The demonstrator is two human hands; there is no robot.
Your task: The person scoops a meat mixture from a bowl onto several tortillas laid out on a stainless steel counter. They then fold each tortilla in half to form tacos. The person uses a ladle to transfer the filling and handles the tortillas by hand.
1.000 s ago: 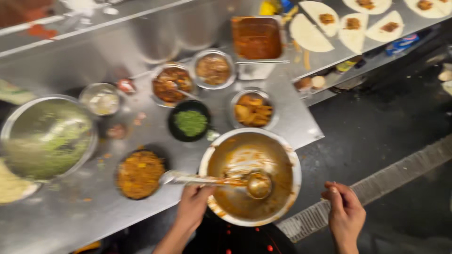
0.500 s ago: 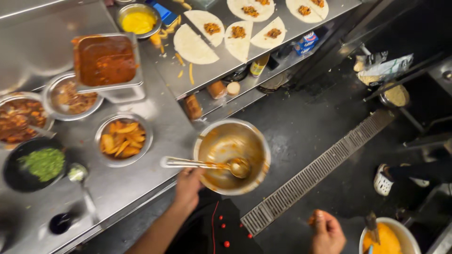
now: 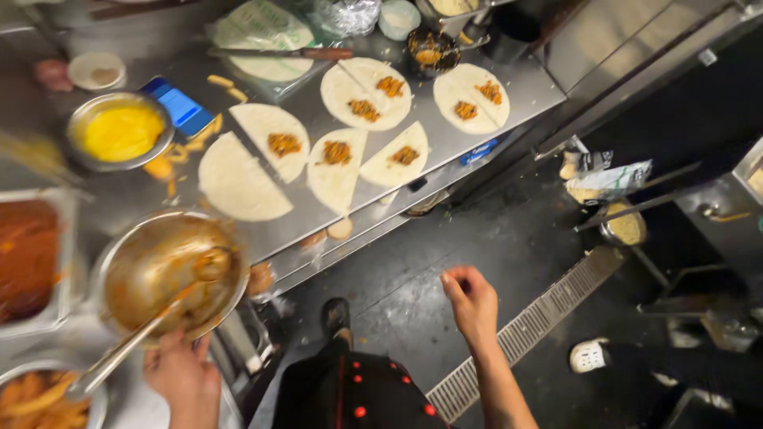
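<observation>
My left hand (image 3: 181,375) grips the near rim of a steel bowl (image 3: 119,262) smeared with orange sauce, together with the long handle of a metal ladle (image 3: 143,322) whose scoop lies inside the bowl. The bowl hangs over the front edge of the steel counter (image 3: 517,95). My right hand (image 3: 470,302) is loosely closed over the dark floor, holding nothing. Several halved tortillas (image 3: 242,187) lie on the counter beyond the bowl, most with a dab of orange filling (image 3: 284,144).
A bowl of yellow sauce (image 3: 123,131), a blue packet (image 3: 181,107) and a knife (image 3: 278,53) sit at the back. A tray of red sauce (image 3: 28,254) stands left. A floor drain grate (image 3: 524,326) runs past my right hand.
The view has swung right along the counter, bringing the tortillas near. My left hand still carries the bowl and ladle. My right hand has risen higher in view.
</observation>
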